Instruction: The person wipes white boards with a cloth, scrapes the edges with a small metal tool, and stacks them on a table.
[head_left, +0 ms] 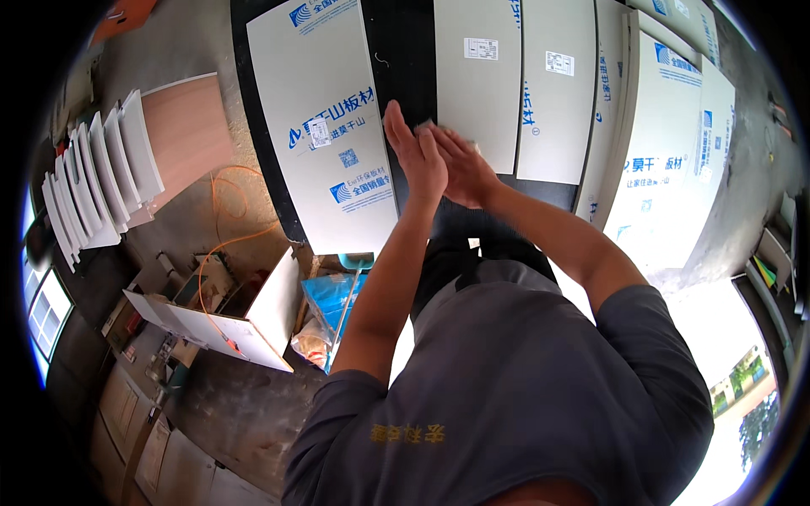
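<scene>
While the left hand (415, 156) and right hand (460, 169) press palm to palm above the dark surface (396, 51), fingers straight and gripping nothing, a pale scrap (426, 126) peeps between them. Likely wiping; next needs a panel (477, 76) grasped.

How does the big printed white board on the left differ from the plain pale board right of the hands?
The big white board with blue print is wider, covered in blue print, and reaches further toward the person. The plain pale board with one small label is narrower and shorter, its lower end by the right hand. Both lie flat on the dark worktop.
</scene>
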The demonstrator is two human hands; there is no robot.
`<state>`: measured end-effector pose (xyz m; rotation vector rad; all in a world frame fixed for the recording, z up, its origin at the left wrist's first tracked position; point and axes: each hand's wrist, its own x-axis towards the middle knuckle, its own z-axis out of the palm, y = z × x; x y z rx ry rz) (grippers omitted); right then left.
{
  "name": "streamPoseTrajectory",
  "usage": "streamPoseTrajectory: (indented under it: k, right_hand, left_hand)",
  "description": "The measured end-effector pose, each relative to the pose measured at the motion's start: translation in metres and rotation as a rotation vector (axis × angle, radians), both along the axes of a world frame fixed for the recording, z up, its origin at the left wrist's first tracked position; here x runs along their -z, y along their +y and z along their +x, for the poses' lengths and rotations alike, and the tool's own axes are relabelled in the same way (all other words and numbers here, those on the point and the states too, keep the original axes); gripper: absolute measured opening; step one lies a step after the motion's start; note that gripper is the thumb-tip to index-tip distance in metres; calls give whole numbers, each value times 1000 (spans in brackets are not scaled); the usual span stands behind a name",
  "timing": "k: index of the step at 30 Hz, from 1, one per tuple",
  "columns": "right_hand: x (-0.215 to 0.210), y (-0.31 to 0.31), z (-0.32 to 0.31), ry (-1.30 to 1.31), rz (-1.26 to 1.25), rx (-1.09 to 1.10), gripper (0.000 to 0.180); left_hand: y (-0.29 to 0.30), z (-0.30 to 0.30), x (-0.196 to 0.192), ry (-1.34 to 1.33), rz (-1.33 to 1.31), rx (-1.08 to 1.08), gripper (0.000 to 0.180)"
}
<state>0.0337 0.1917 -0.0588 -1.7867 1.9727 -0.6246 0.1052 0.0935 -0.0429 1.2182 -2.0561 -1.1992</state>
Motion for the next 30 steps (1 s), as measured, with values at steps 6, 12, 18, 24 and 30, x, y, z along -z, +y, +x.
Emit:
streamPoseTrajectory:
  k: [6,12,18,24,30]
  right_hand:
    - [9,87,-16,127,326,159,57]
    - [-38,136,-41,-333,76,536,68]
    - [-52,186,-50,-523,-61,916,61]
    - [-51,191,-47,-867,-54,1071,53]
    - [-50,199,-52,-946,-88,1046,53]
  left_hand:
    - [29,-82,-12,-486,-185,433,80]
    - [44,-89,3,-724,-227,468,117]
    - [40,-111,-18,-901,23,328,142]
    - [42,-110,-20,-921,88,319,149]
    - [8,-98,-18,-1041,42,305,151]
